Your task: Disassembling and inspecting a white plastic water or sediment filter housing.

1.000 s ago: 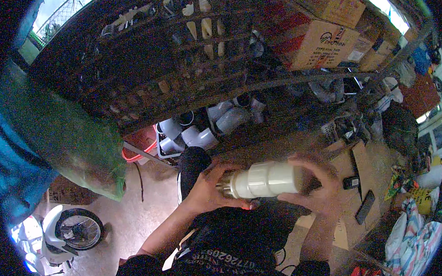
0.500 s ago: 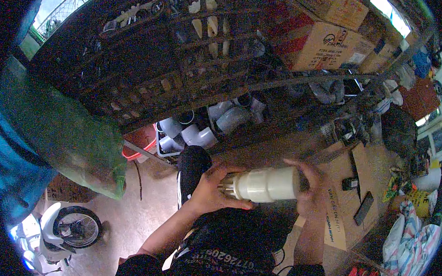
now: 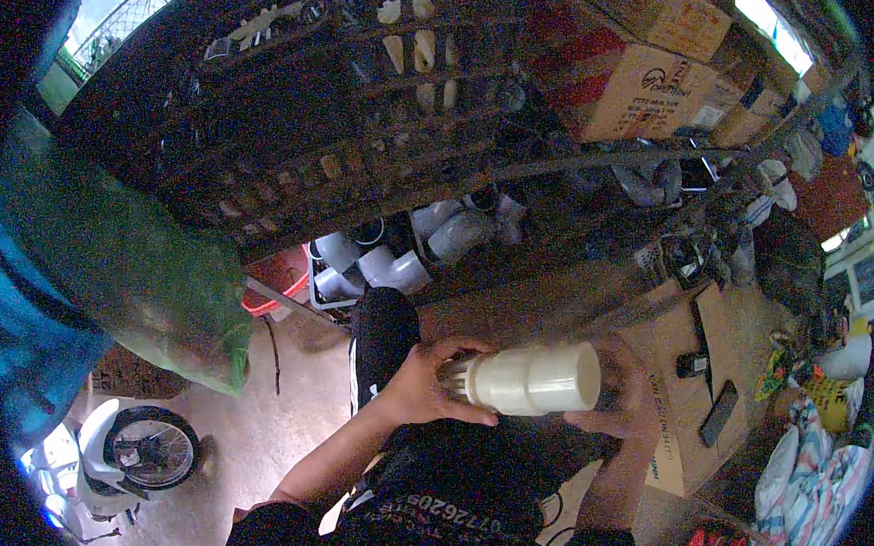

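Spreading at the right is flat brown cardboard [image 3: 735, 338]; left of it, a cream, stepped plastic cylinder [image 3: 535, 380] is held aloft, slotted end in the left hand [image 3: 423, 383]; the blurred right hand [image 3: 621, 389] curves by its smooth end, grip unclear.

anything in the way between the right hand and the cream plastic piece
Nothing visible stands between them. The right hand, blurred, is right by the wide round end of the cream plastic piece; whether it touches is unclear. The left hand holds the opposite, slotted end, so it isn't in between.
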### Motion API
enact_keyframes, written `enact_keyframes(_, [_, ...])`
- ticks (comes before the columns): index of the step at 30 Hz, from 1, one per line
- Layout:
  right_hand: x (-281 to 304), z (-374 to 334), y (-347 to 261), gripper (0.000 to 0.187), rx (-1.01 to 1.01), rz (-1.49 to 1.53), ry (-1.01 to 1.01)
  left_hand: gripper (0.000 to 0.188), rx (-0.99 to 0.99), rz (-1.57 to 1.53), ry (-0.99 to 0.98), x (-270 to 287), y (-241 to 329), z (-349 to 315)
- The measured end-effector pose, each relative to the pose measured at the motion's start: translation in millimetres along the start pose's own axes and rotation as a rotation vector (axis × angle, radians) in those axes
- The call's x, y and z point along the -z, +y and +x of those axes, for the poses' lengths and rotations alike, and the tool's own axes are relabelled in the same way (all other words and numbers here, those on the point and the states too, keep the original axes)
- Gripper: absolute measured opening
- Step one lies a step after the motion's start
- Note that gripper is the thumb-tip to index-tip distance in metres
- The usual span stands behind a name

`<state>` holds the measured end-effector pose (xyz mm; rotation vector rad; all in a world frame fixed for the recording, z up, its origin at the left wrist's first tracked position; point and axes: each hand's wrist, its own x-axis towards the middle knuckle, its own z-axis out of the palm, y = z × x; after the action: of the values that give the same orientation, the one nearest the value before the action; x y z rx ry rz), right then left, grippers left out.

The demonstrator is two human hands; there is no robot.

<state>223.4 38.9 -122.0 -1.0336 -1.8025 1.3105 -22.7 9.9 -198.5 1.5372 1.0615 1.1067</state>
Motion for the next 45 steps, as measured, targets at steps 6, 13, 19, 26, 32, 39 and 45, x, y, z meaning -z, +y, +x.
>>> enact_keyframes(6, [-14, 6, 0, 0.059, -0.17, -0.767, 0.021, 0.069, -0.224, 0.419, 0.077, 13, 1, 10])
enact_keyframes(13, [-33, -9, 109, 0.072, -0.518, 0.251, -0.186, 0.049, -0.683, 1.163, -0.188, 33, 39, 30])
enact_keyframes(19, [-60, -3, 93, 0.073, -0.317, 0.174, -0.463, 0.034, -0.843, 1.278, -0.398, 20, 65, 37])
enact_keyframes(26, [-68, -13, 87, 0.077, -0.19, 0.391, -0.315, 0.038, -0.833, 1.028, -0.581, 31, 108, 48])
enact_keyframes(32, [-66, -18, 85, 0.081, -0.177, 0.543, -0.297, 0.041, -0.809, 0.587, -0.3, 19, 101, 54])
enact_keyframes(39, [-68, -11, 78, 0.084, -0.139, 0.371, -0.25, 0.087, -0.425, 0.232, 0.329, -5, 78, 45])
enact_keyframes(45, [-86, -18, 89, 0.077, -0.08, 0.473, -0.222, 0.085, 0.099, -1.06, -0.048, -13, 54, 41])
